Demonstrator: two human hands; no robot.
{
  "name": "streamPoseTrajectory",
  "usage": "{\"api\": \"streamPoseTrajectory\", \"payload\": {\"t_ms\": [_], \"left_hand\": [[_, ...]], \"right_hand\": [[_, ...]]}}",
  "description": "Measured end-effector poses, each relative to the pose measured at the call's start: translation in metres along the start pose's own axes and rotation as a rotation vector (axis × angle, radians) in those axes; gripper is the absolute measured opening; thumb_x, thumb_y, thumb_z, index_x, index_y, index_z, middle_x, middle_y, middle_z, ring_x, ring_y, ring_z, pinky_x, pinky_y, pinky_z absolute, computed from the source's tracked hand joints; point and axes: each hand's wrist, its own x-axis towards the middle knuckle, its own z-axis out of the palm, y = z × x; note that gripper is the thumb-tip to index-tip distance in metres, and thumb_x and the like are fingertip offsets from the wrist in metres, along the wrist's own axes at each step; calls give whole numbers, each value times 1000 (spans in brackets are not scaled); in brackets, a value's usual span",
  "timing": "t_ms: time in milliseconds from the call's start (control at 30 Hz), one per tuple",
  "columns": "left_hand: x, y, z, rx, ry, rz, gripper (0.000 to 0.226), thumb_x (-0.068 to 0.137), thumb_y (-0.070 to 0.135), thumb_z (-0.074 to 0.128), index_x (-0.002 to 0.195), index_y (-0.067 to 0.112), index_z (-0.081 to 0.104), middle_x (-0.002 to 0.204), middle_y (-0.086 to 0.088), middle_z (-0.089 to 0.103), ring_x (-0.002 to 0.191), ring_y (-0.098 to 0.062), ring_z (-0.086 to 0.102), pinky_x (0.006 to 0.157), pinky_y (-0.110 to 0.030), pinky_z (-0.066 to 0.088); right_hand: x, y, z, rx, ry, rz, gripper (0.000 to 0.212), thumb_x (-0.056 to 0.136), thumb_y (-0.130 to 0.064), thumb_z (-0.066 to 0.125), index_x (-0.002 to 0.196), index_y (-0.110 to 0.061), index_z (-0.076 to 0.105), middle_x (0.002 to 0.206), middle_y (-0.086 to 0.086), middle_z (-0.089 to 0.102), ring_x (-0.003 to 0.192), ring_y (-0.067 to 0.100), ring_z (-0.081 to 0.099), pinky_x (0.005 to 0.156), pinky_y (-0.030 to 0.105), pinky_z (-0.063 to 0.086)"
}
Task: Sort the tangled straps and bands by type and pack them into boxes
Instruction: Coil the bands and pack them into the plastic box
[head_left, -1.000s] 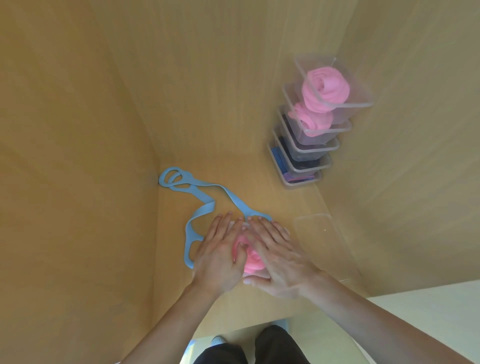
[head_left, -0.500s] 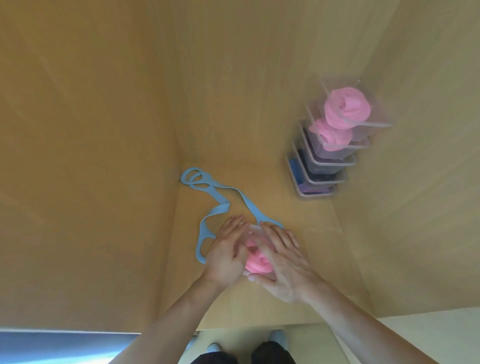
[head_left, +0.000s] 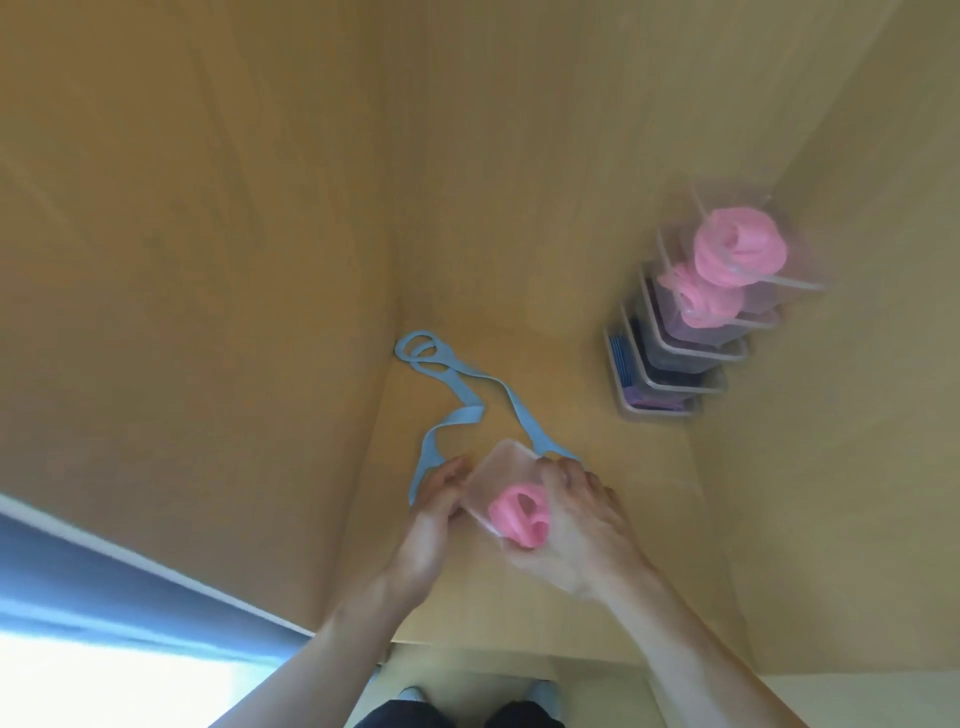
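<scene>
A clear plastic box (head_left: 501, 467) with a coiled pink band (head_left: 521, 512) inside is tilted up off the wooden surface between my hands. My left hand (head_left: 434, 512) grips its left edge. My right hand (head_left: 579, 519) holds its right side, fingers curled over the rim. A long light-blue strap (head_left: 457, 410) lies loose on the surface behind the box, one looped end (head_left: 415, 348) in the far left corner. Its near part runs under the box and my hands.
A stack of several clear boxes (head_left: 691, 332) stands at the far right against the wall; the top two hold pink bands (head_left: 740, 249), the lower ones dark blue and purple ones. Wooden walls close in left, back and right. My shoes (head_left: 415, 693) show below the front edge.
My hands were pressing flat on the pink band and box; now they grip the box sides and have tilted it up. The view has swung to the left.
</scene>
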Motion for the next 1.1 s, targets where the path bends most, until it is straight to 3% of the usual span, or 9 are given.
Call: {"api": "streamPoseTrajectory", "payload": {"t_ms": [133, 200, 300, 433, 567, 667, 933, 1033, 1100], "left_hand": [[-5, -2, -1, -43, -69, 19, 60, 90, 53, 56, 143, 26, 50, 143, -1, 58, 129, -18, 58, 114, -44, 40], [-8, -1, 1, -62, -196, 12, 64, 92, 60, 59, 147, 31, 45, 144, 1, 58, 131, -21, 57, 113, -45, 39], [-9, 1, 6, -133, -345, -23, 61, 96, 50, 64, 149, 28, 43, 144, -7, 58, 133, -29, 55, 114, -51, 36], [-6, 2, 5, -237, -364, -56, 61, 97, 39, 67, 150, 18, 43, 148, -14, 53, 138, -34, 49, 120, -57, 28], [-5, 2, 4, -246, -357, -68, 60, 96, 39, 68, 148, 19, 45, 147, -14, 54, 136, -33, 51, 119, -59, 28], [-7, 5, 6, -268, -358, -64, 62, 94, 39, 70, 148, 19, 46, 146, -13, 55, 136, -33, 51, 119, -59, 28], [-12, 12, -4, -400, -352, -39, 59, 92, 22, 63, 147, 15, 46, 149, -22, 48, 138, -41, 46, 117, -64, 28], [-13, 15, -6, -480, -331, -73, 59, 90, 23, 59, 147, 14, 47, 150, -27, 44, 138, -45, 44, 118, -63, 26], [-15, 18, -5, -535, -362, -108, 54, 98, 37, 55, 146, 14, 47, 149, -32, 43, 138, -49, 42, 114, -61, 35]], "right_hand": [[-1, 2, -7, 534, 62, 223, 84, 57, -74, 60, 131, -41, 40, 127, -13, 51, 109, 14, 57, 90, 32, 49], [-1, 1, -11, 819, 53, 245, 78, 56, -78, 65, 123, -39, 51, 118, -12, 62, 100, 10, 64, 85, 30, 51], [-6, -10, -20, 1018, 23, 230, 70, 54, -81, 67, 111, -41, 59, 109, -12, 69, 86, 0, 69, 72, 18, 48], [-14, -17, -26, 1095, 15, 255, 71, 53, -81, 67, 112, -43, 57, 111, -16, 67, 82, -6, 69, 72, 16, 47], [-17, -17, -27, 1100, 18, 284, 84, 53, -81, 67, 123, -36, 55, 115, -13, 66, 82, -7, 69, 79, 23, 49], [-16, -18, -28, 1108, 21, 299, 87, 53, -80, 69, 126, -33, 54, 115, -13, 66, 81, -6, 69, 76, 22, 48], [-15, -11, -37, 1048, 128, 310, 69, 53, -83, 66, 107, -40, 58, 96, -38, 64, 85, -10, 64, 72, 15, 43], [-15, -6, -41, 1030, 142, 310, 71, 53, -83, 67, 109, -40, 57, 97, -32, 65, 86, -9, 63, 71, 14, 44], [-15, -3, -43, 1025, 157, 313, 72, 52, -83, 68, 109, -41, 57, 99, -23, 67, 88, -6, 64, 76, 18, 47]]}}
